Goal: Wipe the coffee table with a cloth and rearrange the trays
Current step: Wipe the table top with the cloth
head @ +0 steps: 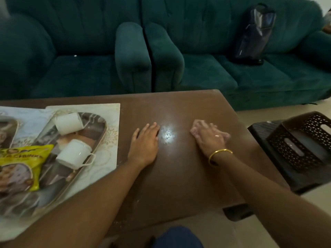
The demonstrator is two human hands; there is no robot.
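The right hand lies flat with straight fingers, pressing a small pale pink cloth against the glossy brown desk. Only the edges of the cloth show past the fingers and the heel of the hand, and a thin gold bangle sits on that wrist. The left hand rests palm down on the desk nearby, fingers straight and holding nothing, with a bright reflection on the bare surface between the two hands.

Just beside the left hand, a pale patterned mat carries a long oval marbled tray with a gold rim. Two white ceramic cups lie tipped on it, one farther back and one nearer. A yellow snack packet overlaps its near end. A second similar tray shows partly at the left edge.

The wiping looks to be under way on the right half of the desk. The left half under the mat and trays looks unwiped, and the trays seem yet to be rearranged, so a good part of the task probably remains.
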